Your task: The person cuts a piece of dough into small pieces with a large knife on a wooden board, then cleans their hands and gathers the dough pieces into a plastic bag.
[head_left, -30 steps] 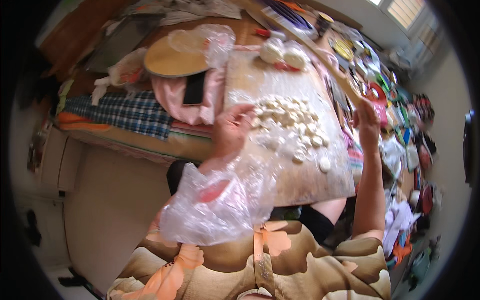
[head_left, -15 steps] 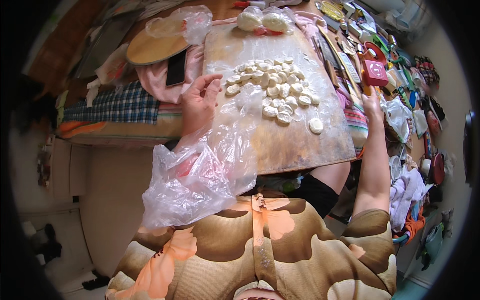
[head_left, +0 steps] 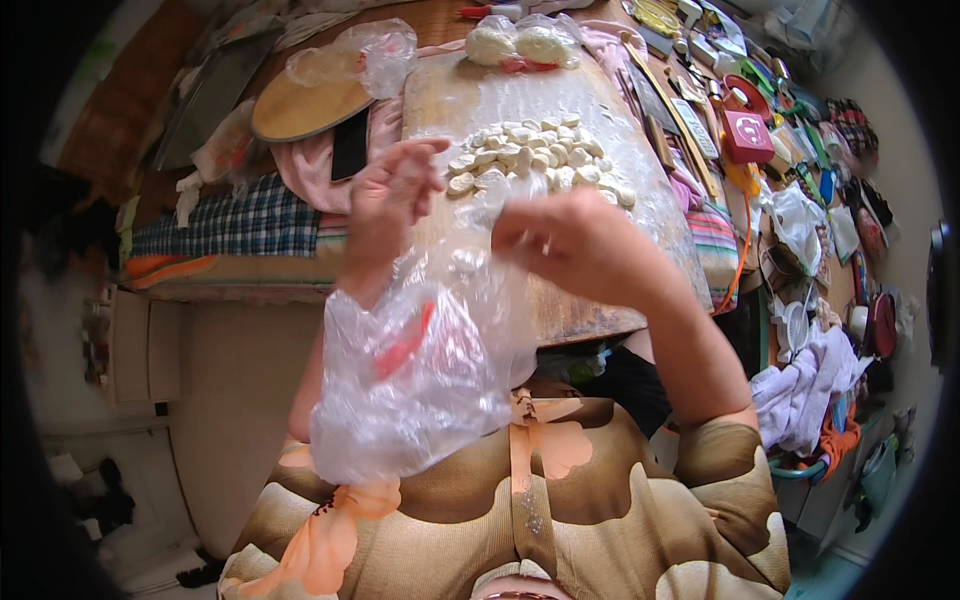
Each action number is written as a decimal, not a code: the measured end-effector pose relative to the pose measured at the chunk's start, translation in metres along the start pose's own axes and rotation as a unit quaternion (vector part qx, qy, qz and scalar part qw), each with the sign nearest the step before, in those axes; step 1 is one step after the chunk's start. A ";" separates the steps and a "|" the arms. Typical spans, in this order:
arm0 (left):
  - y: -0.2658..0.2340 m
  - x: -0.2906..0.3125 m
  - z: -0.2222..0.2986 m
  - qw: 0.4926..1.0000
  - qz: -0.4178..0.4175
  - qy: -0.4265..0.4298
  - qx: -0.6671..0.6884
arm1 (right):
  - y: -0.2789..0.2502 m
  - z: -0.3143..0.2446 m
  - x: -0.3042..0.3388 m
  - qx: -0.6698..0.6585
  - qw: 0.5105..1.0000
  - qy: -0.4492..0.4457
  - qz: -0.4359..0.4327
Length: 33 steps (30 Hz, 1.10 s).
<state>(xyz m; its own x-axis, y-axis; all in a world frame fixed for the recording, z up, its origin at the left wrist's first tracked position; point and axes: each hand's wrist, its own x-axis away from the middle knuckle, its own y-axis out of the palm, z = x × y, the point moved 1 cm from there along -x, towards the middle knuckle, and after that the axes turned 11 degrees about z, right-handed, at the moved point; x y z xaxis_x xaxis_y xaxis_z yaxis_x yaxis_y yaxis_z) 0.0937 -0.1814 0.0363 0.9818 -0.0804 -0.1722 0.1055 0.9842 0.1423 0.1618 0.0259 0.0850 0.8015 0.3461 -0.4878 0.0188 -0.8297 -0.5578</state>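
Observation:
A crumpled clear plastic bag [head_left: 420, 390] with a red patch hangs in front of my chest and left forearm, its upper part reaching over the near side of a floured wooden board [head_left: 590, 310]. My left hand [head_left: 392, 200] is raised beside the board's left edge, fingers loosely bent and apart, slightly blurred. Over the board's near half, my right hand [head_left: 565, 240] is curled closed at the bag's upper film; motion blurs its fingertips. Beyond both hands, many small floured dough pieces [head_left: 540, 150] lie in a cluster, partly hidden by my right hand.
Bagged dough lumps [head_left: 522, 42] sit at the board's far end. To the left are a round wooden board [head_left: 308, 105], a dark phone [head_left: 350, 145] and a pink cloth [head_left: 310, 170]. On the right lie a long wooden stick [head_left: 685, 140], a pink box [head_left: 748, 137] and much clutter.
My right hand has come from the table's right side over the board to the bag. The bag has shifted slightly right, and my left hand has moved a little.

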 end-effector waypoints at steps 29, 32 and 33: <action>-0.046 -0.054 -0.019 0.955 0.269 0.032 0.122 | -0.004 0.045 -0.036 0.252 0.962 -0.075 0.079; -0.055 -0.056 -0.052 0.963 0.241 -0.039 0.118 | -0.005 0.053 -0.023 0.254 0.963 -0.041 0.084; -0.057 -0.051 -0.056 0.957 0.263 -0.050 0.110 | -0.004 0.059 -0.022 0.262 0.963 -0.015 0.067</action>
<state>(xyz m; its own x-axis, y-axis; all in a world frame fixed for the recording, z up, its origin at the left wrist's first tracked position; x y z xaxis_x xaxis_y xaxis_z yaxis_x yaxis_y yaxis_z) 0.0283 -0.2245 -0.0179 0.9172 0.3919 0.0726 -0.3880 0.8362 0.3876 0.1089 0.0477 0.0583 0.7576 0.2714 -0.5936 -0.3941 -0.5348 -0.7474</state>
